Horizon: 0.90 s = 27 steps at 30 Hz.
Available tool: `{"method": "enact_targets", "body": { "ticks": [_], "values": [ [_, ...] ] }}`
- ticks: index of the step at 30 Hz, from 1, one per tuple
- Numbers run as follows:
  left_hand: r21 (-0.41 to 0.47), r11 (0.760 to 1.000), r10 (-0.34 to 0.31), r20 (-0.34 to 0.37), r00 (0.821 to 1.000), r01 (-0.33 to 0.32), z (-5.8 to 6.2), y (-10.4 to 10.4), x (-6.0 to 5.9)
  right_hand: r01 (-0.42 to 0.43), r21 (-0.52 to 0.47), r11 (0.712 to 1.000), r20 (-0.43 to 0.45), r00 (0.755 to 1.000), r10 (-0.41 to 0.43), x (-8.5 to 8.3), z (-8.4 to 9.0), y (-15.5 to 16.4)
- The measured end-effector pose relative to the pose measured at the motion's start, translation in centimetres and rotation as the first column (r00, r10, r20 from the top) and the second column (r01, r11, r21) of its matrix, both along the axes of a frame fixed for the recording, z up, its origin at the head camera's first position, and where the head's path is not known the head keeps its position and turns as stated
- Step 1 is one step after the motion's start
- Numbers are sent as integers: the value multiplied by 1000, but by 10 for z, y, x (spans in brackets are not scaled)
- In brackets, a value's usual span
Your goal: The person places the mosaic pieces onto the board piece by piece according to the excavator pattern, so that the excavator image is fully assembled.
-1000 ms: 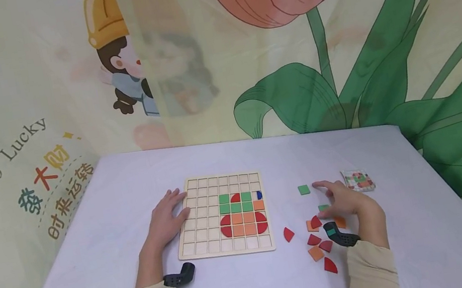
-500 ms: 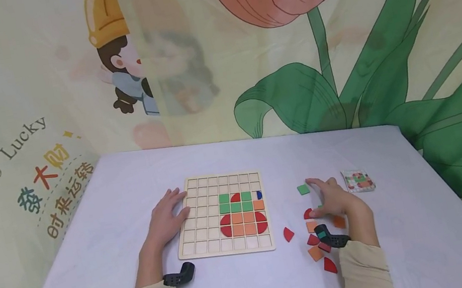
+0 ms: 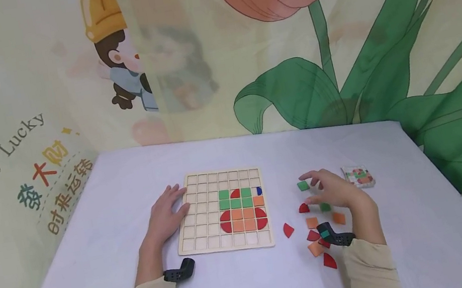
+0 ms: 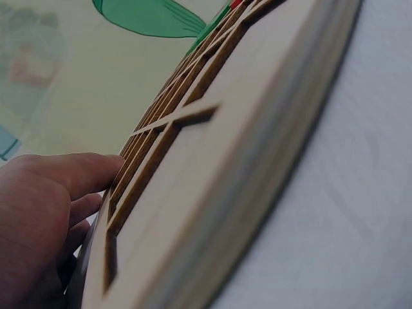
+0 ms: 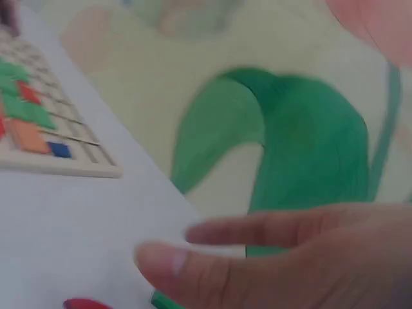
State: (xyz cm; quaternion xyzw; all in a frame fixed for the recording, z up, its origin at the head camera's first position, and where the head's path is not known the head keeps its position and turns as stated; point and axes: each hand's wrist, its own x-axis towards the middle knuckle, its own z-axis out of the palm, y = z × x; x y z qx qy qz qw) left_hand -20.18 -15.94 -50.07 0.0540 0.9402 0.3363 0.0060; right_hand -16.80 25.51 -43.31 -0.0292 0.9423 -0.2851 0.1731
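Note:
A square wooden grid board [image 3: 206, 244] lies on the white table, with green, orange, red and blue pieces set in its right part. My left hand [image 3: 165, 214] rests along the board's left edge; its thumb reaches over the frame in the left wrist view [image 4: 90, 172]. To the right of the board, my right hand [image 3: 332, 189] hovers with thumb and index finger apart. Its index finger is near a green square tile [image 3: 303, 185]. Close by the thumb tip lies a red quarter-circle tile [image 3: 303, 208]. Under the palm side sits another green tile [image 3: 325, 207].
Loose orange squares [image 3: 339, 218] and several red quarter-circles [image 3: 329, 261] lie scattered below the right hand, one red piece [image 3: 289, 230] closer to the board. A pattern card [image 3: 359, 176] lies beyond the right hand. A printed cloth backdrop [image 3: 191, 125] stands behind the table.
A red quarter-circle has slid from an orange square up and left with my right thumb. My right hand then shifted slightly back right. My left hand stays at the board.

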Motion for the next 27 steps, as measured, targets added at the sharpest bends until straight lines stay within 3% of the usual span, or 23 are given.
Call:
{"method": "enact_targets", "body": {
  "ticks": [5, 9, 14, 20, 27],
  "values": [
    [12, 1000, 9, 6, 1000, -9, 3, 0, -1, -131, 72, 989, 61, 990, 127, 17, 14, -16],
    [10, 1000, 18, 14, 1000, -18, 1, -1, -2, -109, 172, 979, 31, 994, 105, 37, 4, -18],
    [5, 1000, 6, 16, 1000, -6, 0, 2, -2, -44, 243, 969, -104, 992, 71, 52, -14, -19],
    [2, 1000, 11, -5, 1000, -11, 2, 2, -2, 6, 286, 958, -255, 964, 70, 57, -26, -23],
    [11, 1000, 22, 15, 1000, -22, 0, 2, -1, -1, 194, 981, -244, 969, 49, 43, -26, -29]
  ]
}}
